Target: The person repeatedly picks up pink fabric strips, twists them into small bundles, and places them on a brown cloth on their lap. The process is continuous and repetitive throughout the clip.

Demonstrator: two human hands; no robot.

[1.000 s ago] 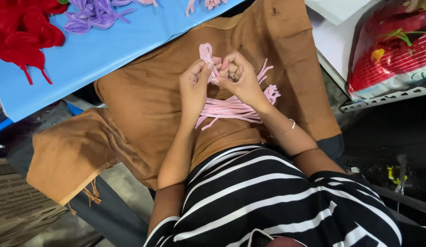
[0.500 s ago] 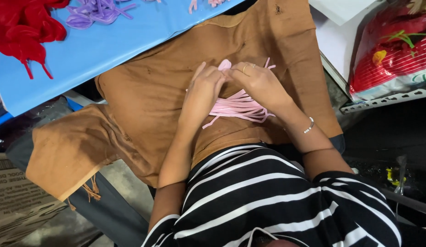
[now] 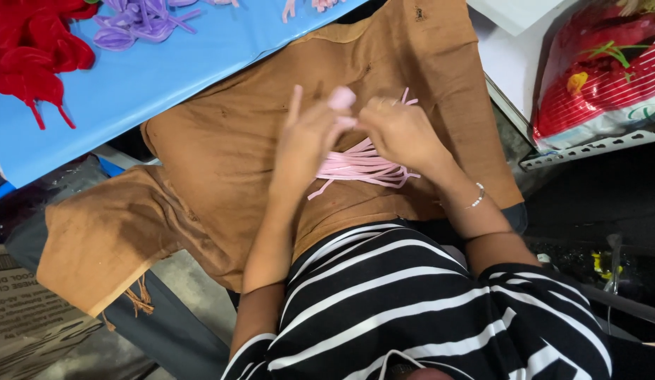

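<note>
We have both the left hand (image 3: 306, 137) and right hand (image 3: 401, 130) pinched on the pink strips (image 3: 359, 167), which fan crosswise beneath them, right hand nearer

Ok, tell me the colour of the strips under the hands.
Pale pink strips, clearest in the head view.

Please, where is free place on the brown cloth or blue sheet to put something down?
Bare brown cloth lies left of the left hand; bare blue sheet below the purple strips. Crowded around the pink strips and right hand.
</note>
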